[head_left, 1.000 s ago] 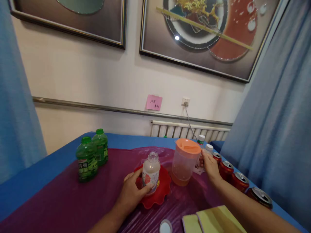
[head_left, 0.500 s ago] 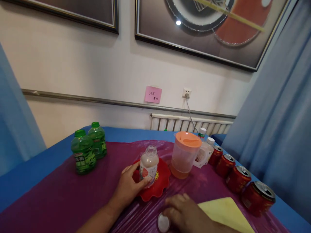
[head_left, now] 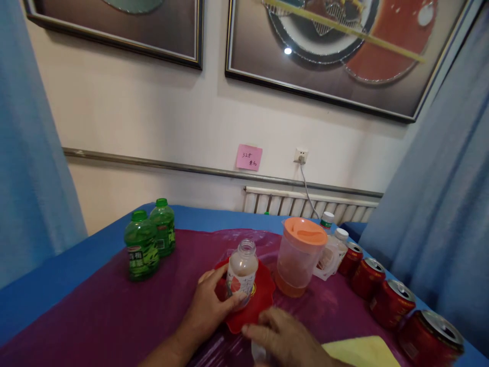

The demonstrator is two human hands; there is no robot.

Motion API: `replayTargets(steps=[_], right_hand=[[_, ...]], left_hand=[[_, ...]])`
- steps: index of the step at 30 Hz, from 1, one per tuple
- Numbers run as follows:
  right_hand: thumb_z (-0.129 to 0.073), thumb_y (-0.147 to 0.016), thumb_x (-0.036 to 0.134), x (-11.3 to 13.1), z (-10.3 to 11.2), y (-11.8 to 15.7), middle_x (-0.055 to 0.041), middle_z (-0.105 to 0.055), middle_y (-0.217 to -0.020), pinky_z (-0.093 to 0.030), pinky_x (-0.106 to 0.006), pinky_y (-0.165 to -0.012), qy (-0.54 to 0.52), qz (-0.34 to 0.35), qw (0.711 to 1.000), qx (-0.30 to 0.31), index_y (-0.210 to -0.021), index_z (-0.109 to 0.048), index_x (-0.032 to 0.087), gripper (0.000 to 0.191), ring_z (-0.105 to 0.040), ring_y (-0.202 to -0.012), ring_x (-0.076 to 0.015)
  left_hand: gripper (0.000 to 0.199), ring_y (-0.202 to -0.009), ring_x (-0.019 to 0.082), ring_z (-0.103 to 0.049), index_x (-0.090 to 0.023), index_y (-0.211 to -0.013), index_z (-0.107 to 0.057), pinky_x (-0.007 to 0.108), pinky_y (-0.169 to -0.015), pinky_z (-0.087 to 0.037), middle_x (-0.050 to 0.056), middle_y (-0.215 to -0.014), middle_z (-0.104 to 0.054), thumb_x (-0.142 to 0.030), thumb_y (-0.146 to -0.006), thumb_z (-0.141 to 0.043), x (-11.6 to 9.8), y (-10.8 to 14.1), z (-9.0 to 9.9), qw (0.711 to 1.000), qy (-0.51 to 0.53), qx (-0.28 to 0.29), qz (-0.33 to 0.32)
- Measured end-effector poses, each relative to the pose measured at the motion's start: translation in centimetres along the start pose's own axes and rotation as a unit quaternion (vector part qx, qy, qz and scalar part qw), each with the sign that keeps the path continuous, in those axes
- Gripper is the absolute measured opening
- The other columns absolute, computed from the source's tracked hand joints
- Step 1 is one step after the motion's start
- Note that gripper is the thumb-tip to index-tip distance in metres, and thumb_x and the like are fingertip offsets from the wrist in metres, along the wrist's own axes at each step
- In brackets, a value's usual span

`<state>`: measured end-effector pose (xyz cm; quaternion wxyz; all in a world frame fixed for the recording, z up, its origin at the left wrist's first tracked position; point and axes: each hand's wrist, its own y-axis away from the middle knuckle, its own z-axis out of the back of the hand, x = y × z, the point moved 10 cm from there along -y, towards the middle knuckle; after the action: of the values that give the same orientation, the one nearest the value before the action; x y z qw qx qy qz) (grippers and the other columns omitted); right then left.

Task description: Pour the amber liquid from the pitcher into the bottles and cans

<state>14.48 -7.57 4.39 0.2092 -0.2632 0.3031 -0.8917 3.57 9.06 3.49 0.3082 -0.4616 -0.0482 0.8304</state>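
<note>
Right hand left jug for cap near plate's edge, grip unclear; left hand holds bottle

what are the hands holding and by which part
The left hand holds the clear, labelled, uncapped bottle by its lower body. The right hand is at the small round white cap; whether it grips the cap cannot be told.

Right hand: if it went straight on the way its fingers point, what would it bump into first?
Probably the near edge of the red dish, close ahead of the right hand; beyond lies the left hand. Depth is unclear from this view, so it might pass above the dish.
</note>
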Motion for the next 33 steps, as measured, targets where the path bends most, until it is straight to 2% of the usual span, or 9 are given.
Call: replayTargets(steps=[1, 3, 6, 10, 14, 19, 23, 28, 33], right_hand=[[-0.064, -0.093, 0.047, 0.3, 1.6, -1.7, -0.0052, -0.067, -0.101, -0.05, -0.026, -0.066, -0.036, -0.006, 0.999, -0.02, -0.134, -0.061, 0.032, 0.044, -0.063, -0.079, -0.0171], [-0.06, -0.098, 0.036, -0.8, 4.7, -4.9, -0.006, -0.064, -0.11, -0.051, -0.031, -0.084, -0.116, -0.068, 0.987, -0.091, -0.129, -0.062, 0.032, 0.032, -0.063, -0.098, -0.0199], [-0.068, -0.093, 0.036, -3.7, 7.4, -8.1, -0.0017, -0.065, -0.1, -0.051, -0.03, -0.083, -0.25, -0.144, 0.926, -0.243, -0.111, -0.062, 0.028, 0.021, -0.063, -0.091, -0.0176], [-0.08, -0.082, 0.038, -6.8, 5.6, -9.1, 0.0, -0.066, -0.096, -0.052, -0.029, -0.081, -0.379, -0.194, 0.842, -0.331, -0.096, -0.056, 0.025, 0.03, -0.064, -0.086, -0.0156], [-0.081, -0.081, 0.038, -7.9, 2.8, -7.7, -0.0039, -0.071, -0.1, -0.056, -0.031, -0.08, -0.434, -0.203, 0.819, -0.317, -0.091, -0.055, 0.023, 0.031, -0.068, -0.088, -0.0176], [-0.079, -0.084, 0.036, -8.1, 2.1, -5.6, -0.0102, -0.073, -0.11, -0.057, -0.037, -0.087, -0.387, -0.204, 0.845, -0.306, -0.103, -0.063, 0.021, 0.029, -0.07, -0.099, -0.0226], [-0.07, -0.092, 0.035, -7.7, 2.1, -5.6, -0.0102, -0.07, -0.123, -0.053, -0.039, -0.097, -0.34, -0.206, 0.882, -0.255, -0.115, -0.064, 0.023, 0.027, -0.067, -0.111, -0.0238], [-0.059, -0.099, 0.029, -6.2, 3.3, -6.0, -0.0061, -0.067, -0.129, -0.048, -0.037, -0.104, -0.243, -0.151, 0.936, -0.206, -0.127, -0.063, 0.028, 0.029, -0.061, -0.122, -0.0223], [-0.059, -0.098, 0.026, -4.3, 4.8, -6.5, -0.0051, -0.065, -0.129, -0.048, -0.036, -0.104, -0.173, -0.09, 0.96, -0.199, -0.129, -0.064, 0.031, 0.031, -0.06, -0.122, -0.0219]], left_hand=[[0.064, -0.112, 0.034, -0.065, -0.022, -0.124, -0.07, 0.048, -0.1, -0.05, 0.01, -0.12, -0.075, -0.047, -0.065, -0.077, 0.0, 0.0, -0.1, 1.0, 0.002, 0.006, -0.001], [0.064, -0.112, 0.034, -0.065, -0.023, -0.124, -0.069, 0.049, -0.1, -0.049, 0.01, -0.12, -0.075, -0.049, -0.067, -0.077, -0.1, 0.0, -0.3, 1.0, 0.004, 0.019, -0.003], [0.066, -0.111, 0.035, -0.064, -0.022, -0.126, -0.069, 0.049, -0.101, -0.047, 0.01, -0.119, -0.074, -0.05, -0.066, -0.078, -0.2, 0.1, -0.2, 1.0, 0.001, 0.023, -0.001], [0.063, -0.108, 0.032, -0.063, -0.027, -0.125, -0.069, 0.045, -0.099, -0.047, 0.006, -0.112, -0.074, -0.044, -0.065, -0.08, -0.9, 0.5, -0.4, 0.999, -0.005, 0.034, -0.014], [0.051, -0.106, 0.031, -0.061, -0.028, -0.117, -0.071, 0.044, -0.097, -0.047, 0.006, -0.108, -0.073, -0.043, -0.069, -0.078, -1.5, 1.1, -1.1, 0.998, 0.003, 0.062, -0.025], [0.05, -0.107, 0.031, -0.059, -0.029, -0.117, -0.07, 0.047, -0.098, -0.046, 0.006, -0.11, -0.072, -0.041, -0.068, -0.079, -1.9, 1.3, -1.3, 0.997, 0.012, 0.07, -0.029], [0.053, -0.106, 0.031, -0.059, -0.029, -0.12, -0.069, 0.046, -0.097, -0.046, 0.006, -0.109, -0.072, -0.041, -0.069, -0.079, -1.9, 1.4, -1.4, 0.997, 0.015, 0.073, -0.036], [0.055, -0.109, 0.032, -0.058, -0.03, -0.12, -0.068, 0.049, -0.102, -0.042, 0.005, -0.113, -0.071, -0.035, -0.067, -0.08, -1.6, 1.3, -1.4, 0.997, 0.008, 0.074, -0.039], [0.056, -0.108, 0.03, -0.059, -0.03, -0.124, -0.067, 0.048, -0.101, -0.043, 0.005, -0.113, -0.071, -0.042, -0.071, -0.079, -2.4, 1.4, -1.1, 0.995, -0.005, 0.077, -0.063]])
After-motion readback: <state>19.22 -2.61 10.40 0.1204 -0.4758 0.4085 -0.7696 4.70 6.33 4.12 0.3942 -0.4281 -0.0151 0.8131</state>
